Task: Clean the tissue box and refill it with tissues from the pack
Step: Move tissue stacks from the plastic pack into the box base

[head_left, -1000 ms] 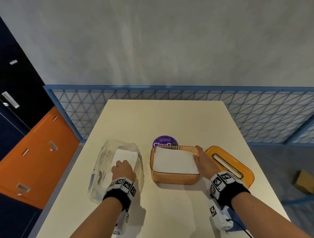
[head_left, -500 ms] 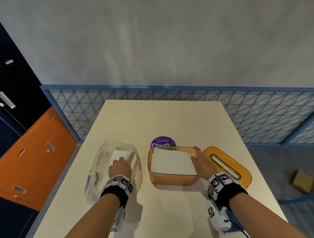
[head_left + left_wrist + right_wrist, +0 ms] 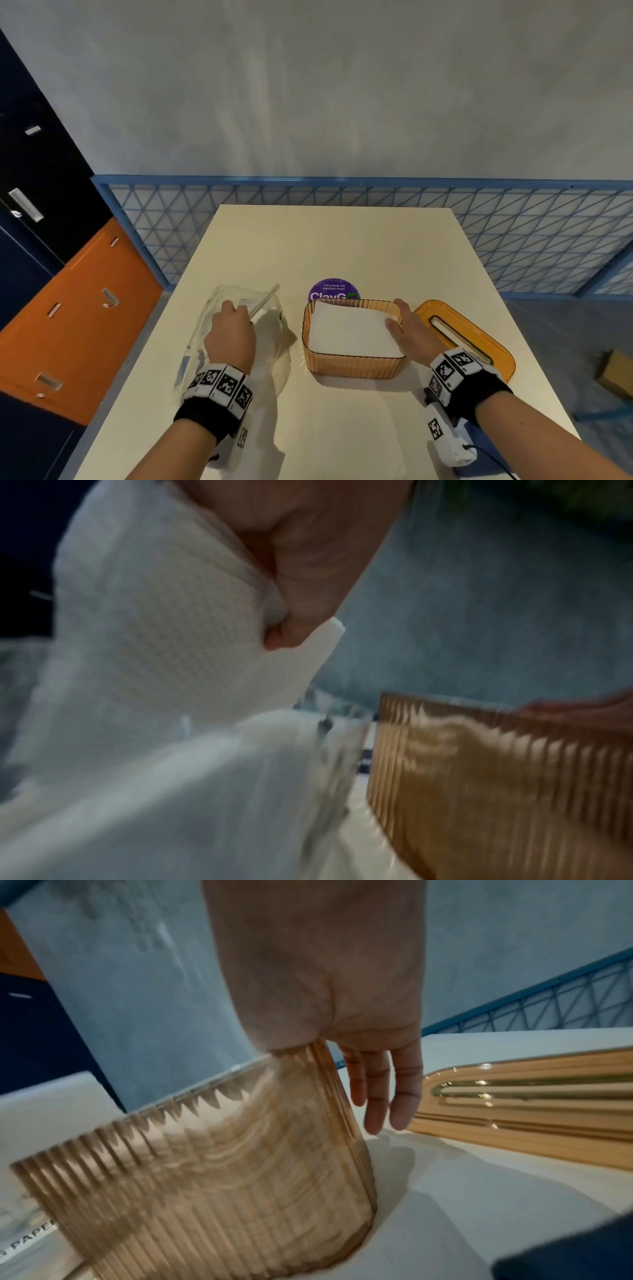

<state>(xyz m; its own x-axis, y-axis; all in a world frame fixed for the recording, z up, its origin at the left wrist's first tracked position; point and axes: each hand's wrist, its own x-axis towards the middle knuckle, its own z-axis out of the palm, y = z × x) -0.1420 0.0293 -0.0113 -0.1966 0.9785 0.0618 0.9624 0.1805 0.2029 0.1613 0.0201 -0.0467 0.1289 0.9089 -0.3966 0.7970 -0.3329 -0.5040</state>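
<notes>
The amber ribbed tissue box (image 3: pixel 352 366) stands open on the table with a white tissue stack (image 3: pixel 349 329) inside. My right hand (image 3: pixel 407 325) straddles its right wall, thumb on the tissues and straight fingers (image 3: pixel 377 1096) hanging down outside the box (image 3: pixel 222 1164). To the left lies the clear plastic pack (image 3: pixel 205 349). My left hand (image 3: pixel 233 329) reaches into it. The left wrist view shows that hand (image 3: pixel 284 631) pinching a white stack of tissues (image 3: pixel 154 628), tilted up out of the pack. The amber lid (image 3: pixel 472 339) with a slot lies right of the box.
A purple round sticker (image 3: pixel 334 291) sits on the table just behind the box. The cream table (image 3: pixel 325 246) ends at a blue mesh fence (image 3: pixel 342 205). Orange and dark cabinets (image 3: pixel 85 308) stand to the left, and a cardboard box (image 3: pixel 616 373) lies on the floor at right.
My left hand has pushed further into the pack and taken hold of the tissues, tipping them up. The right hand has stayed on the box's right wall.
</notes>
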